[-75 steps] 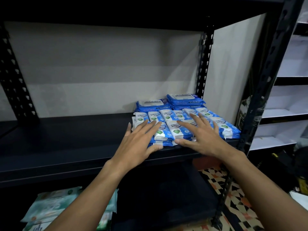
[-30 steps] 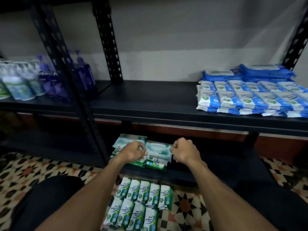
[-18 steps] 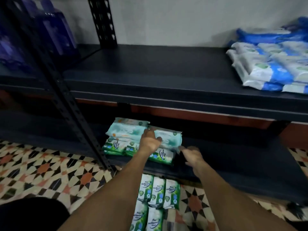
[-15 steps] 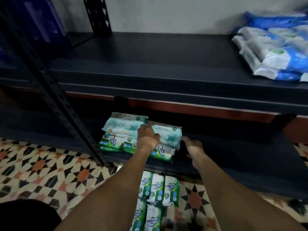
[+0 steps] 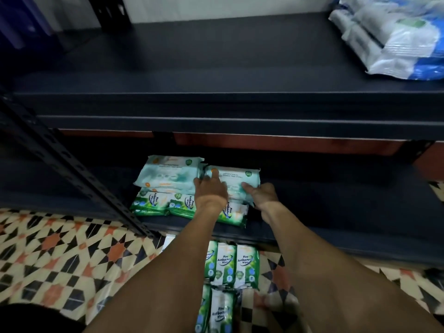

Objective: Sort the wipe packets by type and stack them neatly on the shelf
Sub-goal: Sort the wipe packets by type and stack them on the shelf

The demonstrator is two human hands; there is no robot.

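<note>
left hand (image 5: 211, 191): fingers press on pale packet (image 5: 236, 177) | right hand (image 5: 262, 195): grips same packet's edge | on lower shelf (image 5: 336, 212)

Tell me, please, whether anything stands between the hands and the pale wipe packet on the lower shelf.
Nothing visible does: the left hand rests on the pale wipe packet and the right hand grips its front edge.

wall (image 5: 216, 6): pale, plain, at the back | floor (image 5: 60, 248): star-patterned tiles, cream, black and orange | furniture: dark metal rack (image 5: 216, 121), upper shelf (image 5: 192, 56) over lower shelf (image 5: 336, 195), front upright (image 5: 72, 169) (punched with holes) at the left | light: dim, lower shelf in shadow
</note>
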